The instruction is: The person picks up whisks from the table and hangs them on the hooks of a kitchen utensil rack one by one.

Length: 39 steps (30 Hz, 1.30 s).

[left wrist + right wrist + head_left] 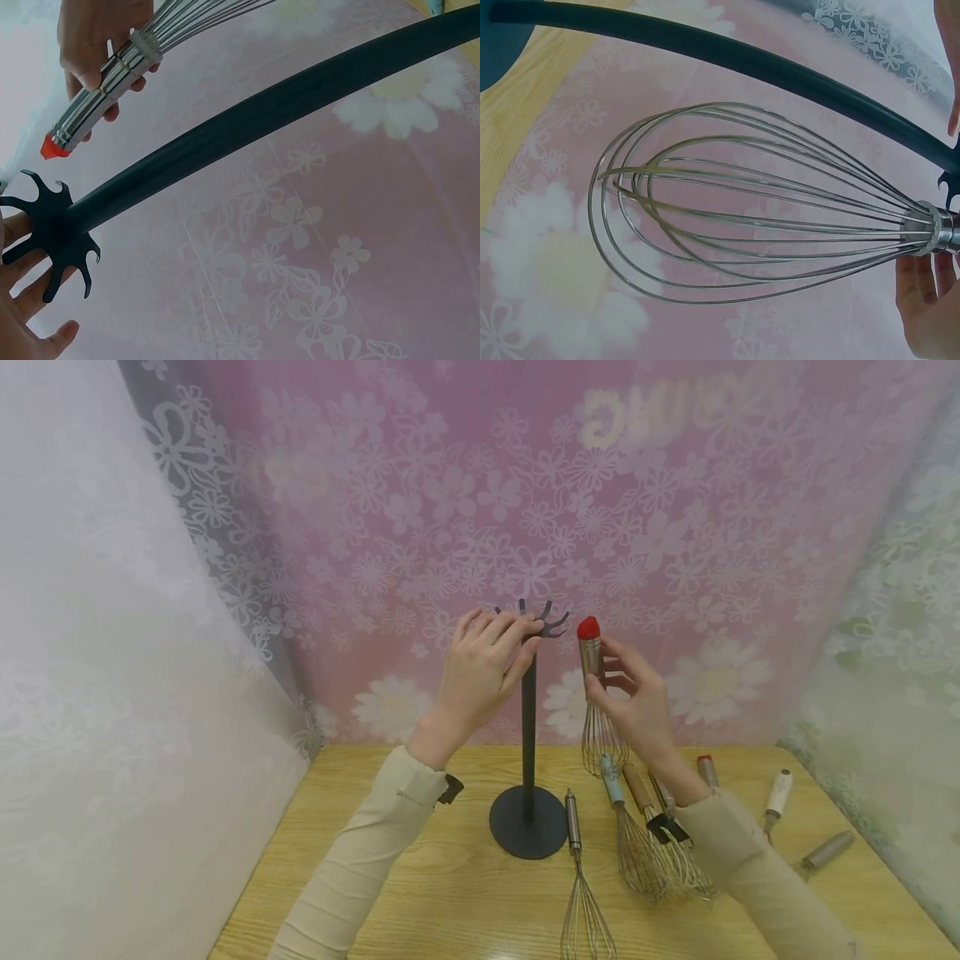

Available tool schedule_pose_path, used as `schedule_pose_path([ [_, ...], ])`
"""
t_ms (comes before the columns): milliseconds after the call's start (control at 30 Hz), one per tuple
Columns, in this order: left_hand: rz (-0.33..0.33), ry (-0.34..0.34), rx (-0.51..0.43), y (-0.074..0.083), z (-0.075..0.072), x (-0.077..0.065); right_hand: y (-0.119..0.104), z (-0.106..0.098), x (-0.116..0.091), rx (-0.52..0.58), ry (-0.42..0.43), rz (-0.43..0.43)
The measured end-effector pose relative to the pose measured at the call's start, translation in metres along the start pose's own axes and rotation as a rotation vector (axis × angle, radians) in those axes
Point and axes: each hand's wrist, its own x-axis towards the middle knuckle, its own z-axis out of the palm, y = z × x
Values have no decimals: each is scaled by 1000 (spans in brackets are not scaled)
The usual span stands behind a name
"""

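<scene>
A black stand (528, 727) with a round base and a crown of curved hooks (553, 625) stands upright on the table. My left hand (487, 656) rests on the crown, its fingers laid over the top. In the left wrist view those fingers (30, 296) lie fairly straight against the hooks. Right of the stand, my right hand (637, 693) grips a wire whisk (592, 653) by its metal handle. The whisk is upright, with its red end cap (54, 147) up and its wire loops (761, 221) down. A gap separates the cap from the hooks.
Several whisks lie on the wooden table (450, 893): a metal-handled one (573, 827) by the base, a light-blue-handled one (612, 781), a wooden-handled one (637, 787) and a white-handled one (780, 792). A grey handle (827, 850) lies far right. Flowered cloth (450, 527) hangs behind.
</scene>
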Motion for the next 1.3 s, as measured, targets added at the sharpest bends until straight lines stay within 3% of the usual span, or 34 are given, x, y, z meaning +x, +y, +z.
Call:
schedule_pose_path([
  [433, -3, 0, 3, 0, 0, 0, 8, -6, 16, 74, -95, -63],
  [1000, 0, 10, -7, 1, 0, 0, 0, -28, 40, -93, -316, -62],
  [1300, -1, -4, 13, 0, 1, -1, -6, -41, 53, -127, -490, -69],
])
